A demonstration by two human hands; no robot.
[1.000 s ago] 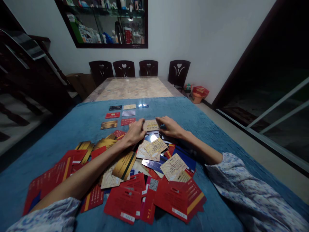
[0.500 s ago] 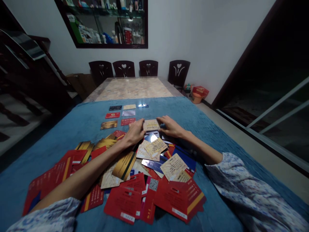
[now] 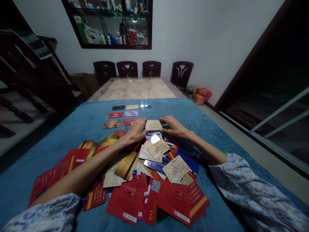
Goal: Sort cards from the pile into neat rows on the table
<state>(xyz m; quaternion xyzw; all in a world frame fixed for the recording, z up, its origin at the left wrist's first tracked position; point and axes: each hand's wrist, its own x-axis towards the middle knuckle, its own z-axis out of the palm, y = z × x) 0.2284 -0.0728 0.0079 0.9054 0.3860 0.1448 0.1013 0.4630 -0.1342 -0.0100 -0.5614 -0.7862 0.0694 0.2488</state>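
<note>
Both hands reach over a heap of cards point(image 3: 135, 174) on a blue cloth point(image 3: 72, 129). My left hand point(image 3: 137, 130) pinches the left end of a beige card point(image 3: 153, 125). My right hand point(image 3: 173, 126) pinches its right end. The card is held flat just beyond the heap. Past it, several cards lie in neat rows point(image 3: 122, 114): dark, beige, red, white and gold ones. The heap holds red, gold, beige and blue cards, overlapping.
The blue cloth covers the near part of a long marble-topped table point(image 3: 135, 88). Four dark chairs point(image 3: 145, 69) stand at its far end. A glass cabinet point(image 3: 113, 22) hangs on the wall. A red basket point(image 3: 202, 95) sits on the floor at right.
Both hands with the beige card have shifted slightly away from me and up; the view has moved a little. The heap and rows are unchanged.
</note>
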